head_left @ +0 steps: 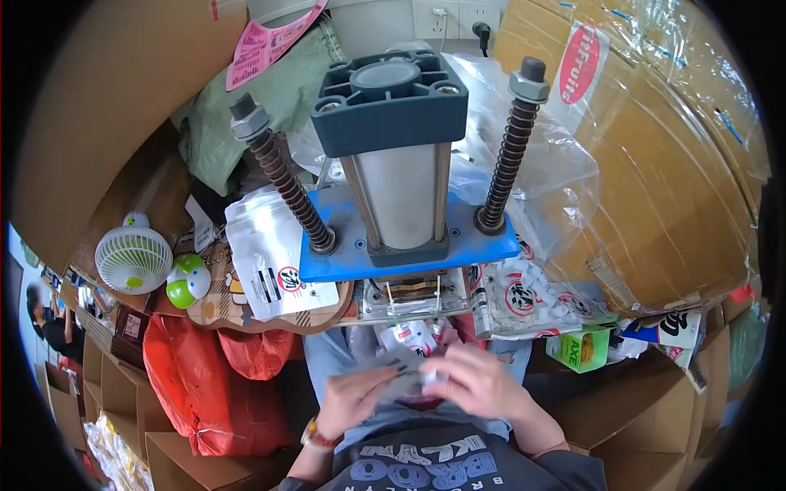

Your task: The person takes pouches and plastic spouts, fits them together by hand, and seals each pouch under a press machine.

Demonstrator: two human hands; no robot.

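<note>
Close together over my lap, both hands are at a small light-coloured pouch (397,370), which is blurred. My left hand (352,397) has its fingers closed on the pouch's left side. My right hand (475,383) pinches near its right edge, around a small white item too blurred to name. Just beyond the hands, printed packets (411,335) lie on my lap. Above them stands a press with a blue plate (327,260), a grey cylinder (401,192) and two spring rods. A flat white pouch (270,262) lies left of the press.
Left are a small fan (133,260), a green-and-white round object (188,281) and red bags (209,393). On the right, white pieces lie on a printed bag (520,299), near a green packet (580,349) and large cardboard (655,204). A person (61,331) is at far left.
</note>
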